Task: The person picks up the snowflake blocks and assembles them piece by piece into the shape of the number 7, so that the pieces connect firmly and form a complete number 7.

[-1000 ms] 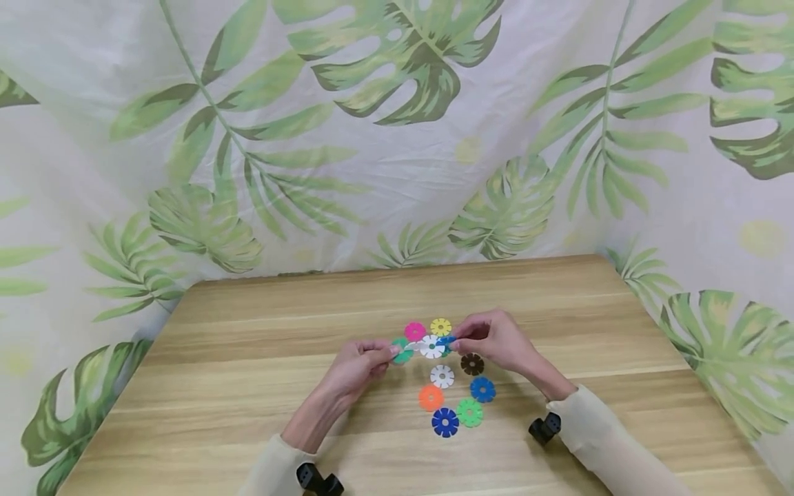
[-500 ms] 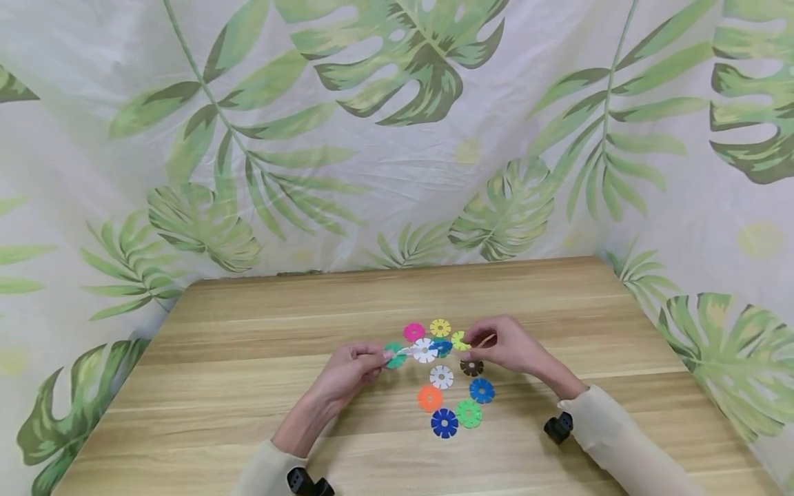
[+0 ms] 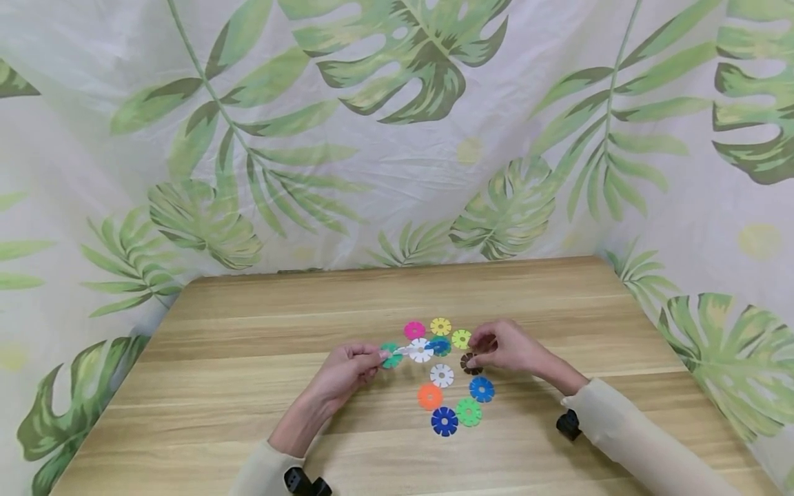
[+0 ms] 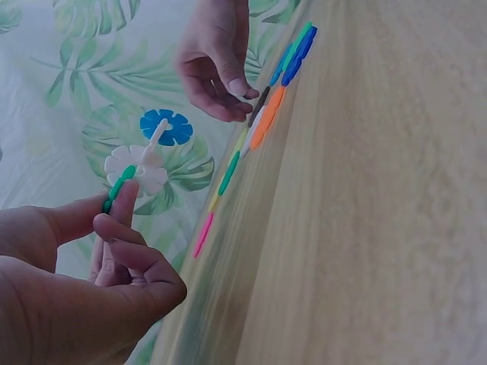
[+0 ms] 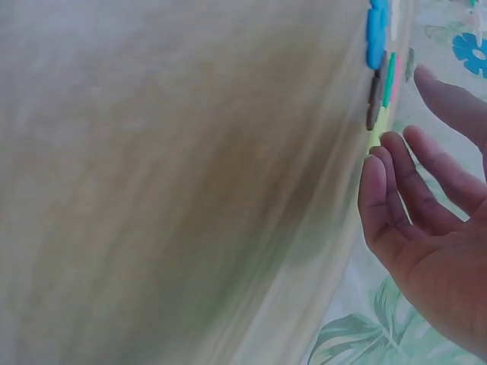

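"Leafy cloth (image 3: 397, 172) is hanging behind your table (image 3: 211, 393). What is your left hand (image 3: 346, 370) doing?"
"It's pinching the green disc (image 3: 393, 359), lifting it with the joined white discs (image 4: 152, 181) and blue disc (image 4: 179, 131) above the table."
"And your right hand (image 3: 505, 346)?"
"It's hovering, thumb apart from relaxed fingers, near the lime disc (image 3: 457, 340) and brown disc (image 3: 465, 364)."

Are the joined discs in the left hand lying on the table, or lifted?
Lifted: the left wrist view shows the left hand pinching the green disc; the white disc and blue disc are clear of the table.
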Motion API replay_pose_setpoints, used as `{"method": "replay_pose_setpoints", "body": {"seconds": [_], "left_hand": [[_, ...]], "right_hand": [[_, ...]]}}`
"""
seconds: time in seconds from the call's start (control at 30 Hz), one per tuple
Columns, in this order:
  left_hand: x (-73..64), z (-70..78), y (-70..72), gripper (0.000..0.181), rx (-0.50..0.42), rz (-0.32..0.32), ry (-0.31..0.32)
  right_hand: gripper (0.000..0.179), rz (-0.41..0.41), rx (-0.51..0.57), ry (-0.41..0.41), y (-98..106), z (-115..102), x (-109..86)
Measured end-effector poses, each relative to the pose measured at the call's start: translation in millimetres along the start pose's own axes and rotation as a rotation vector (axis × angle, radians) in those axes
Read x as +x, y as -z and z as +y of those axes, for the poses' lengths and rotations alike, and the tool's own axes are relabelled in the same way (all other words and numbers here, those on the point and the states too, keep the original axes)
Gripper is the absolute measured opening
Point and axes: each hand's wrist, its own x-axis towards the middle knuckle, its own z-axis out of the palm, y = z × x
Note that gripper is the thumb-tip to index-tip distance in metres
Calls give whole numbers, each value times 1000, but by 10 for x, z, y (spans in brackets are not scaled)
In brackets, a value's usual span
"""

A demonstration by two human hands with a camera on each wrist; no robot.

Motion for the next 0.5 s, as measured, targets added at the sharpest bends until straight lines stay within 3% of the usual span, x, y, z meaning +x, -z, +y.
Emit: {"method": "replay_pose_setpoints", "body": {"seconds": [0.2,0.5], "left_hand": [[-32,6,36,10,-13,6,6],[-47,31,77,11,-13,26,27]], "right_hand": [[30,-4,-27,-58,-41,-11,-7],[26,-28,-32,-74,-66,-39,17]]}}
